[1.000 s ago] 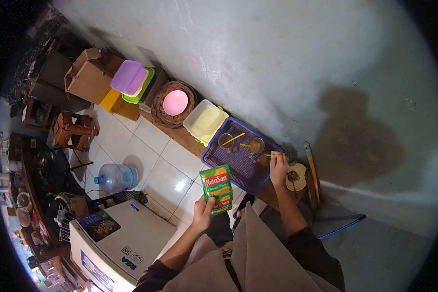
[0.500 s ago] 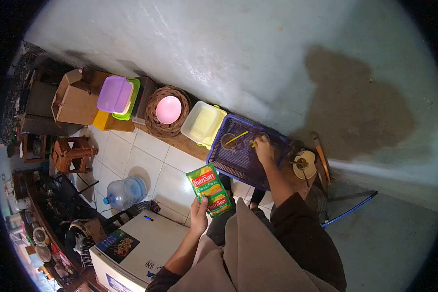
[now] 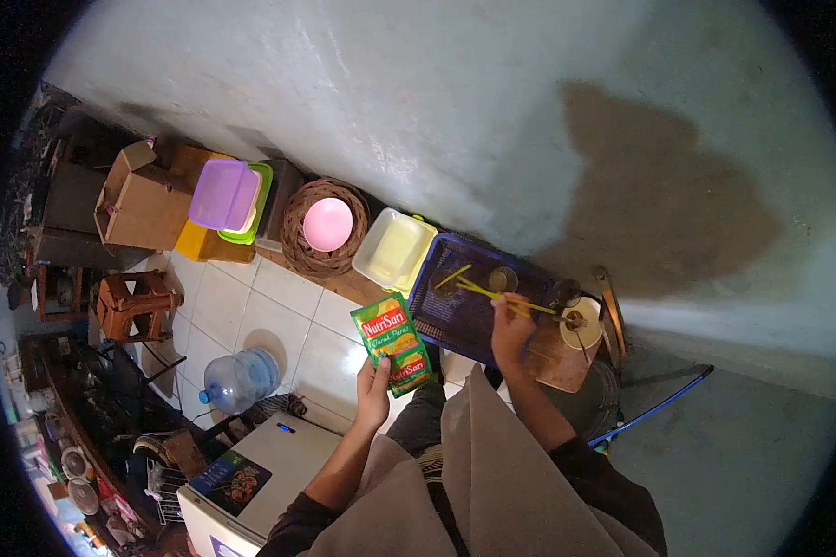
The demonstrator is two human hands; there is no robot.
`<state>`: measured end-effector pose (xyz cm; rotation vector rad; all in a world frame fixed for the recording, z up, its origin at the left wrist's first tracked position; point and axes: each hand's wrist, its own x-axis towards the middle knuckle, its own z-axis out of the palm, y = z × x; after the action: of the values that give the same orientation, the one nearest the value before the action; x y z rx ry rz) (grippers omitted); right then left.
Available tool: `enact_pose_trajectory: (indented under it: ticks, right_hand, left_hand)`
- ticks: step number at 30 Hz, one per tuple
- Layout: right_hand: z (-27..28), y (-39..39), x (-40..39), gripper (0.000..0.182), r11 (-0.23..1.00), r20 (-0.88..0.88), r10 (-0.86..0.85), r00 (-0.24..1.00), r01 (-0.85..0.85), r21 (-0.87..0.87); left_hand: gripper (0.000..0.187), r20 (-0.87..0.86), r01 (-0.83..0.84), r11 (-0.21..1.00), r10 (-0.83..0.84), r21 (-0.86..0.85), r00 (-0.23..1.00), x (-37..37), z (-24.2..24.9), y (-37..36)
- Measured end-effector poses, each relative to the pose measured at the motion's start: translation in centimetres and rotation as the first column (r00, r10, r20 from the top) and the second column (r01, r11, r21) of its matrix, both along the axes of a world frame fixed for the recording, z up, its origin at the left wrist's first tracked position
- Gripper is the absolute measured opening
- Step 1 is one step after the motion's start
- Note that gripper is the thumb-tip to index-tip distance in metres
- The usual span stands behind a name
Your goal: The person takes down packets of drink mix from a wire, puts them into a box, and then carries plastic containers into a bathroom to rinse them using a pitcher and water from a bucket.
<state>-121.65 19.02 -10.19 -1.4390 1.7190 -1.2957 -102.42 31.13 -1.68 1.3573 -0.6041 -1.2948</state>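
My left hand (image 3: pixel 375 390) is closed on the green NutriSari sachets (image 3: pixel 392 345), which hang joined together, left of the blue basket (image 3: pixel 464 331). Over the basket's right edge, my right hand (image 3: pixel 513 325) is closed on something yellow and thin like straws (image 3: pixel 485 291). One glass (image 3: pixel 502 279) stands in the basket near its back side. A second glass (image 3: pixel 445 283) sits further left, with a yellow stick (image 3: pixel 452 277) across it. To the right of my right hand is a cream round lid or plate (image 3: pixel 581 324) with a dark spoon-like thing on it.
Along the wall are a yellow container (image 3: pixel 396 251), a pink bowl (image 3: pixel 328 225) on a woven ring (image 3: pixel 297 252), a purple container (image 3: pixel 221 194) and a cardboard box (image 3: pixel 144 204). A water gallon (image 3: pixel 241 381) lies on the floor by a white fridge (image 3: pixel 288 455).
My right hand has moved from the glass at the back of the basket towards me and now holds yellow sticks. The view has shifted slightly. My left hand still holds the sachets.
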Motion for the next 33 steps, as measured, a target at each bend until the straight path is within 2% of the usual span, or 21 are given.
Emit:
enact_pose_trajectory:
  ticks: [6, 7, 11, 13, 14, 16, 17, 21, 23, 26, 27, 30, 33]
  right_hand:
    - [-7.0, -1.4, 5.5, 0.007, 0.980, -0.047, -0.128, 0.991, 0.134, 0.150]
    - [-6.8, -1.8, 5.9, 0.012, 0.962, -0.116, -0.120, 0.986, 0.144, 0.234]
    - [-8.0, -3.8, 7.4, 0.016, 0.949, -0.198, -0.166, 0.966, 0.211, 0.235]
    - [-11.0, -5.0, 7.3, 0.018, 0.940, -0.085, -0.025, 0.996, 0.053, 0.336]
    - [-12.1, -5.4, 7.3, 0.018, 0.938, -0.086, -0.012, 0.996, 0.041, 0.345]
    - [-12.8, -6.5, 7.2, 0.023, 0.913, -0.013, 0.215, 0.977, -0.196, 0.358]
    - [-12.6, -6.6, 7.2, 0.018, 0.902, -0.144, 0.252, 0.957, -0.179, 0.393]
    - [-10.6, -5.9, 6.1, 0.011, 0.901, -0.227, 0.288, 0.930, -0.183, 0.394]
    - [-5.8, -4.5, 5.4, 0.010, 0.922, -0.229, 0.386, 0.894, -0.384, 0.055]
    - [-5.0, -2.3, 3.7, 0.009, 0.870, -0.163, 0.492, 0.855, -0.480, 0.109]
    - [-4.7, -2.0, 3.3, 0.010, 0.884, -0.217, 0.462, 0.860, -0.465, 0.037]
    - [-4.2, -1.8, 2.4, 0.011, 0.864, -0.271, 0.490, 0.828, -0.503, 0.024]
    - [-3.7, -1.5, 2.0, 0.012, 0.865, -0.214, 0.495, 0.842, -0.501, 0.027]
  left_hand:
    - [0.034, 0.011, -0.013, 0.999, 0.012, 0.038, 1.000, 1.9, -0.3, 1.4]
    - [0.033, 0.010, -0.027, 0.999, 0.026, 0.038, 1.000, 2.3, -0.3, 1.6]
    - [0.031, -0.033, -0.104, 0.994, 0.104, 0.019, 0.994, 2.8, 0.0, 1.7]
    - [0.031, -0.027, -0.122, 0.992, 0.122, 0.028, 0.992, 3.1, -0.8, 2.3]
    - [0.031, -0.023, -0.127, 0.991, 0.128, 0.031, 0.991, 3.2, -1.1, 2.7]
    - [0.031, 0.004, -0.146, 0.987, 0.146, 0.062, 0.989, 3.3, -1.8, 3.2]
    - [0.032, 0.030, -0.151, 0.985, 0.149, 0.086, 0.988, 3.2, -2.0, 3.6]
    - [0.033, -0.008, -0.239, 0.966, 0.241, 0.101, 0.971, 1.8, -2.5, 3.3]
    - [0.034, -0.019, -0.258, 0.961, 0.261, 0.103, 0.965, 1.0, -2.6, 3.6]
    - [0.035, -0.007, -0.283, 0.950, 0.286, 0.129, 0.958, -0.1, -2.4, 5.0]
    - [0.034, 0.011, -0.285, 0.950, 0.286, 0.128, 0.958, -0.4, -2.4, 5.3]
    - [0.032, 0.010, -0.345, 0.936, 0.345, 0.071, 0.938, -1.3, -2.0, 6.4]
    - [0.032, -0.044, -0.370, 0.925, 0.375, 0.080, 0.926, -1.6, -2.2, 7.8]
